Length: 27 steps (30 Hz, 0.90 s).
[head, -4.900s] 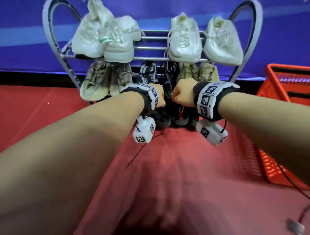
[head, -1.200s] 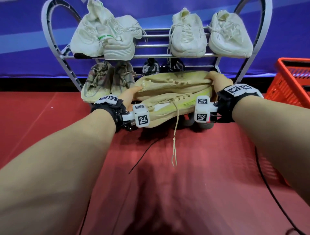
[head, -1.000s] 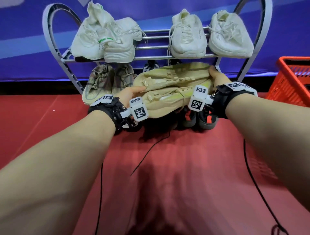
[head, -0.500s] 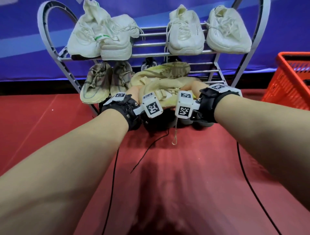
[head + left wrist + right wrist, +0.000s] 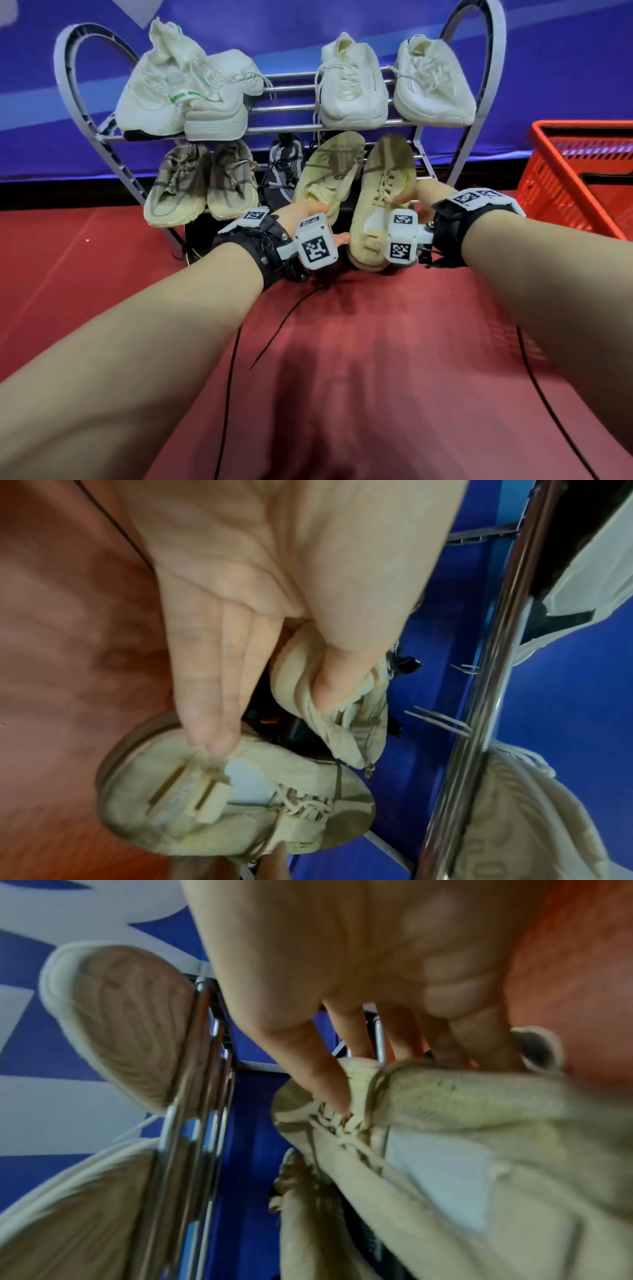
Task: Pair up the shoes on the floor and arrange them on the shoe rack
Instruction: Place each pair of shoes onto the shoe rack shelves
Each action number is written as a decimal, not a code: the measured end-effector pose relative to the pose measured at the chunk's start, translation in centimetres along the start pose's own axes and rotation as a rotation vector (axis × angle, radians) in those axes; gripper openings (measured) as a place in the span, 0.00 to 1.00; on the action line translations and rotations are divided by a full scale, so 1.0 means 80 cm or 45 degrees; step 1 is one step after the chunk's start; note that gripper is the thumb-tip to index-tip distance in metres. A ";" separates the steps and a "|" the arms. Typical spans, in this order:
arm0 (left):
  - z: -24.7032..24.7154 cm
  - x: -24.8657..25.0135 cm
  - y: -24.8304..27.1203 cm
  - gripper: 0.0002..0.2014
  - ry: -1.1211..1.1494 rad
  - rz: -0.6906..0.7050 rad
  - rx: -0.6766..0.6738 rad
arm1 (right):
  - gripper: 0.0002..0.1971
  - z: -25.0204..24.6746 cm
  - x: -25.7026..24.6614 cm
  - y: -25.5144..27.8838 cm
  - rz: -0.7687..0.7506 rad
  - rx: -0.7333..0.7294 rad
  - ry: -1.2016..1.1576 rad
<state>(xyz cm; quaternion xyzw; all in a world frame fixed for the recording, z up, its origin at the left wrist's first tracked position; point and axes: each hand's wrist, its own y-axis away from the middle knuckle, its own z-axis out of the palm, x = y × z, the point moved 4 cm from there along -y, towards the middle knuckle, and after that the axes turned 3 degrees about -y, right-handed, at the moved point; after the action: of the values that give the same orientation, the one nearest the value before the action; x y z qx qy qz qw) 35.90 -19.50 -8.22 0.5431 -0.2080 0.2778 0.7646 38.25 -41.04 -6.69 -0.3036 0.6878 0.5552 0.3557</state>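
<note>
Placement step: your left hand (image 5: 308,214) pinches left pale-yellow knit sneaker (image 5: 327,173), right hand (image 5: 416,200) clamps its mate (image 5: 383,192). Next: seat both level on grey metal shoe rack (image 5: 342,128) lower tier.

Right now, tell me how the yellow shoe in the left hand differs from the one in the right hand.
The left-hand shoe is pinched at its collar by the left hand; the right-hand shoe is gripped by the right hand around its laces and side. The left-hand shoe leans to one side and looks creased; the right-hand shoe points straight at the shoe rack. Both are pale yellow, laced, toes under the top shelf.
</note>
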 end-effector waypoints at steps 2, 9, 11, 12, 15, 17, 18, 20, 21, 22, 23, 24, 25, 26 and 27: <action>-0.001 0.000 -0.003 0.12 -0.028 -0.006 0.008 | 0.03 -0.002 0.014 0.005 0.057 -0.082 0.100; 0.009 -0.003 0.004 0.20 -0.024 0.174 0.058 | 0.16 0.000 0.007 0.011 0.054 -0.081 -0.018; 0.015 -0.002 0.002 0.21 0.021 0.233 0.046 | 0.18 -0.002 -0.001 0.012 -0.048 0.051 -0.116; 0.020 -0.003 0.002 0.22 0.042 0.253 0.038 | 0.14 -0.002 -0.006 0.014 -0.093 0.104 -0.186; 0.041 -0.008 -0.002 0.24 0.090 0.283 0.013 | 0.13 0.007 -0.027 0.025 -0.148 -0.002 -0.472; 0.055 -0.014 -0.004 0.21 0.092 0.274 0.007 | 0.15 0.007 -0.035 0.026 -0.219 -0.035 -0.566; 0.062 -0.016 -0.003 0.18 0.084 0.267 0.004 | 0.13 0.004 -0.031 0.033 -0.211 -0.025 -0.535; 0.069 -0.023 -0.005 0.17 0.057 0.233 0.006 | 0.05 -0.002 -0.014 0.043 -0.138 -0.002 -0.308; 0.070 -0.026 -0.007 0.18 0.039 0.202 0.018 | 0.03 -0.006 -0.003 0.045 -0.072 -0.009 -0.195; 0.071 -0.029 -0.008 0.20 0.015 0.180 0.033 | 0.04 -0.010 0.006 0.049 -0.024 -0.025 -0.081; 0.068 -0.030 -0.012 0.19 -0.014 0.185 0.066 | 0.08 -0.013 0.009 0.051 0.009 -0.019 0.020; 0.068 -0.029 -0.017 0.17 -0.027 0.201 0.085 | 0.11 -0.015 0.008 0.053 0.016 0.004 0.088; 0.068 -0.027 -0.021 0.14 -0.037 0.228 0.093 | 0.12 -0.019 0.003 0.052 0.006 0.032 0.132; 0.070 -0.024 -0.022 0.12 -0.032 0.249 0.090 | 0.11 -0.021 -0.003 0.050 -0.014 0.052 0.194; 0.071 -0.020 -0.025 0.11 -0.025 0.269 0.090 | 0.11 -0.026 -0.007 0.044 -0.026 0.089 0.213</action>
<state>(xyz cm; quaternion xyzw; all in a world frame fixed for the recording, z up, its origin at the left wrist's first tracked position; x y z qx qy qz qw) 35.88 -25.75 -8.83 0.5474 -0.2616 0.3585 0.7095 35.35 -42.35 -4.04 -0.3434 0.7310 0.4998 0.3129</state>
